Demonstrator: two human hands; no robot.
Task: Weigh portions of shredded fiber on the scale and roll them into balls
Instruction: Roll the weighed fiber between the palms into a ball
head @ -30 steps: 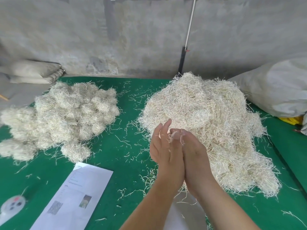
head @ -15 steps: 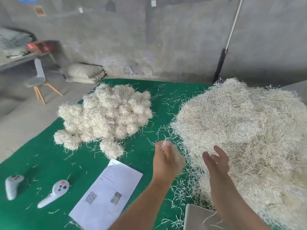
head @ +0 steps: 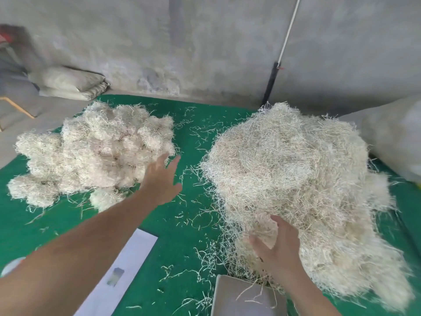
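Green mat point(head: 189, 242); left hand point(head: 160, 181) spread beside fiber balls point(head: 95, 151); right hand point(head: 275, 245) clutching loose fiber pile point(head: 296, 169).

Your left hand point(head: 160, 179) reaches, fingers straight, at the edge of the rolled balls point(head: 95, 151), frame left. Your right hand point(head: 274, 244) grips a tuft in the loose fiber heap point(head: 296, 169), right. Scale platform point(head: 241, 297) bottom centre.

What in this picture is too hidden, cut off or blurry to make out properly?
- Scale, head view: cut off by the bottom edge; no display shows.
- Printed sheet: partly behind the left forearm, print blurred.
- Right hand: fingers sunk in the loose fiber pile; grip unclear.
- Grey-white object at the left edge: mostly behind the arm.
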